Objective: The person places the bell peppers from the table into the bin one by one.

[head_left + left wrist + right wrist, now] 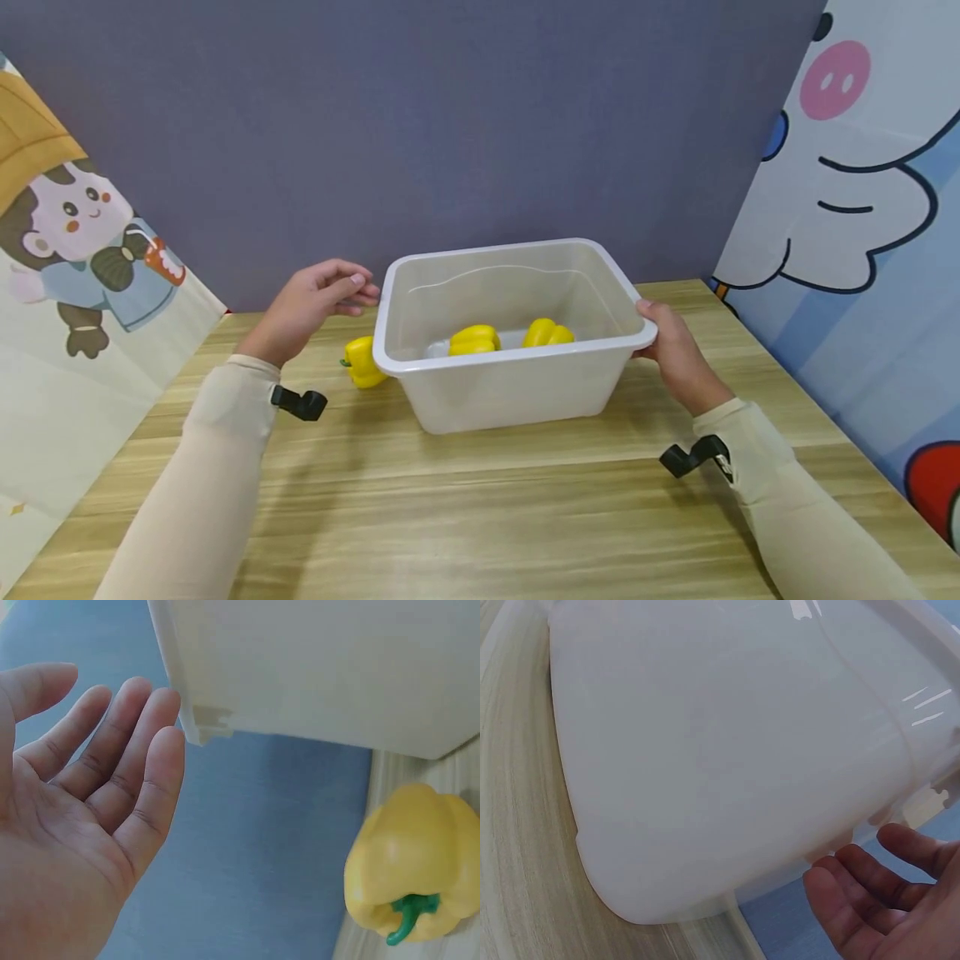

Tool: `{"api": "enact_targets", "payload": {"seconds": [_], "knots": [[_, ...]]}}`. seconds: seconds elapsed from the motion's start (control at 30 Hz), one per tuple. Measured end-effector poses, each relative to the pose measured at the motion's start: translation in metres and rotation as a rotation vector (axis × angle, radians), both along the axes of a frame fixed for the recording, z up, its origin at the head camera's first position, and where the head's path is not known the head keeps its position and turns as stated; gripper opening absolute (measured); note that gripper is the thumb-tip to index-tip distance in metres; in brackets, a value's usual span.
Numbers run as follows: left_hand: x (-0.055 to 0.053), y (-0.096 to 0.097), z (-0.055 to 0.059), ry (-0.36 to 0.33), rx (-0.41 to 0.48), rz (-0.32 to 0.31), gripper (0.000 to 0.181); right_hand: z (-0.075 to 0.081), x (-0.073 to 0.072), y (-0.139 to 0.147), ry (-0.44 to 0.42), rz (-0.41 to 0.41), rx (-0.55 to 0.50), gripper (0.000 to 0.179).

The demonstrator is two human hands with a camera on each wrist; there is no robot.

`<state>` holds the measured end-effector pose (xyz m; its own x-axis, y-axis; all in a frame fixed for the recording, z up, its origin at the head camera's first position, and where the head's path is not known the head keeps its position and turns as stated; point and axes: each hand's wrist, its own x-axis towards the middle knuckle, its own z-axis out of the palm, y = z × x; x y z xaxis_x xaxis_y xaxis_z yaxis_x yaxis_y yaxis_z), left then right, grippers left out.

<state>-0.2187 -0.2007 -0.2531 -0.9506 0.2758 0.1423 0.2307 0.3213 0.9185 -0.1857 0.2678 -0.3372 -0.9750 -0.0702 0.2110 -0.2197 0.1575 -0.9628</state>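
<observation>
Two sleeved forearms (202, 467) enter from the bottom corners over a wood-grain table (465, 517). Right of centre, the right hand (678, 358) pinches the rim (510, 354) of a whitish tub (510, 392) in mid-frame; the left hand (311, 300), left of centre, has its fingers loosely extended near the opposite side, contact unclear. The tub looks light, fairly stiff and smooth-walled, perhaps slippery, so its overhanging rim seems the best hold. One yellow pepper (362, 363) lies left of it, two yellow peppers (474, 340) inside, probably light and firm, best cupped round the body. A blue-grey wall (480, 125) fills the top.
</observation>
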Motion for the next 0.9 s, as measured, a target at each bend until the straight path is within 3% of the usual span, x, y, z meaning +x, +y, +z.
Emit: {"api": "enact_targets", "payload": {"seconds": [0.3, 0.5, 0.9], "knots": [[-0.003, -0.007, -0.014, -0.027, 0.031, 0.020, 0.042, -0.002, 0.000, -0.001, 0.009, 0.000, 0.007, 0.063], [0.002, -0.009, -0.024, -0.023, 0.017, 0.014, 0.043, -0.002, 0.001, -0.001, 0.024, -0.003, 0.024, 0.063], [0.008, -0.009, -0.032, -0.018, 0.012, -0.008, 0.047, -0.001, 0.002, -0.001, 0.016, -0.012, 0.001, 0.061]]}}
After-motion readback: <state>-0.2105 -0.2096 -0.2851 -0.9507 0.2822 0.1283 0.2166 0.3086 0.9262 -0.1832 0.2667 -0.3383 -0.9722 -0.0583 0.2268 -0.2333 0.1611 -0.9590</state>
